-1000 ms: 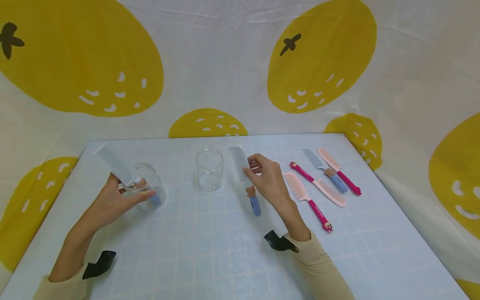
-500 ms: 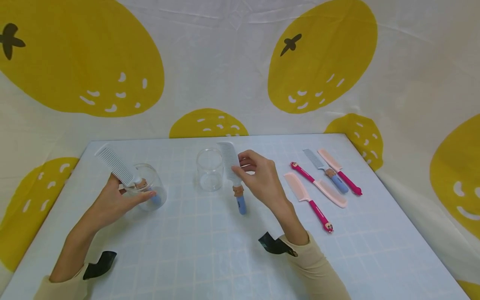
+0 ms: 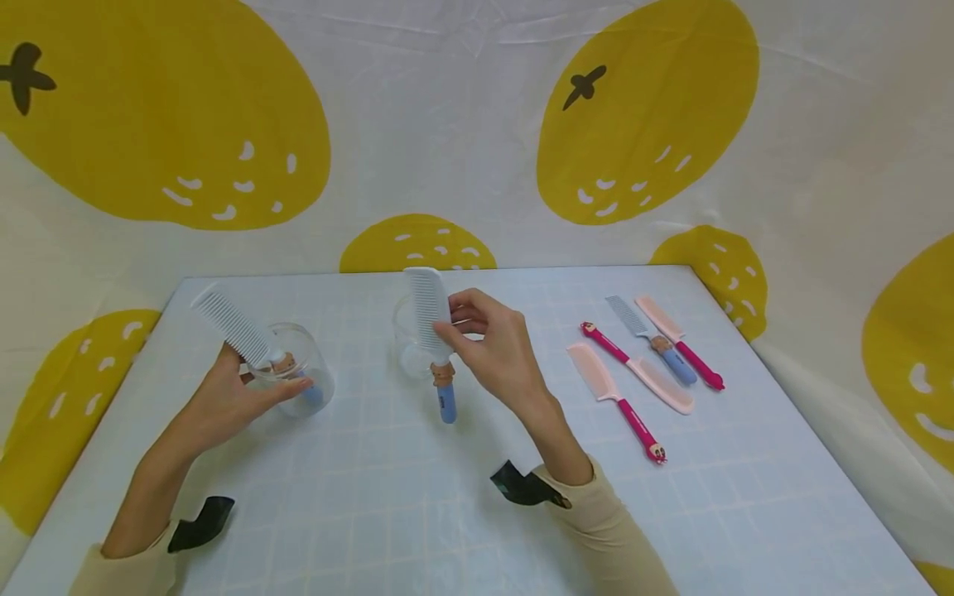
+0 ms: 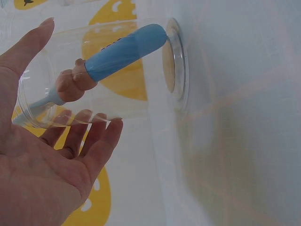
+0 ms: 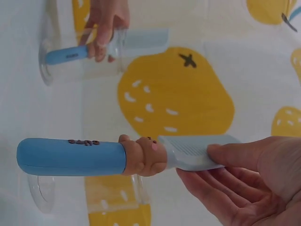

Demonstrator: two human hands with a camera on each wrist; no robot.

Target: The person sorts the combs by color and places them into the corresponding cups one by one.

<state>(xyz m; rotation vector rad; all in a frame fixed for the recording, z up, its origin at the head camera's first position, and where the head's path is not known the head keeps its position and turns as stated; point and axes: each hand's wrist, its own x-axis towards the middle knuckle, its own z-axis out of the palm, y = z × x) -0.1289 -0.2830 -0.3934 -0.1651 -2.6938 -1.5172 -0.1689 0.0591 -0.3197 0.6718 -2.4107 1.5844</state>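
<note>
Blue-handled bear comb [image 3: 437,351], pinched at the toothed head by thumb and fingers of the right hand [image 3: 493,348], handle down above the table [image 3: 335,505], partly hiding a clear glass cup [image 3: 403,333]. Left hand [image 3: 227,406] curled round a second cup [image 3: 319,364], matching comb [image 3: 242,331] leaning inside. Toward the right edge, three pink combs [image 3: 637,424] beside a loose blue comb [image 3: 663,343].

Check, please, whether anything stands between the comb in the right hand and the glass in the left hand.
Nothing visible does; the second glass stands behind the held comb. Another comb, however, already leans inside the held glass.
</note>
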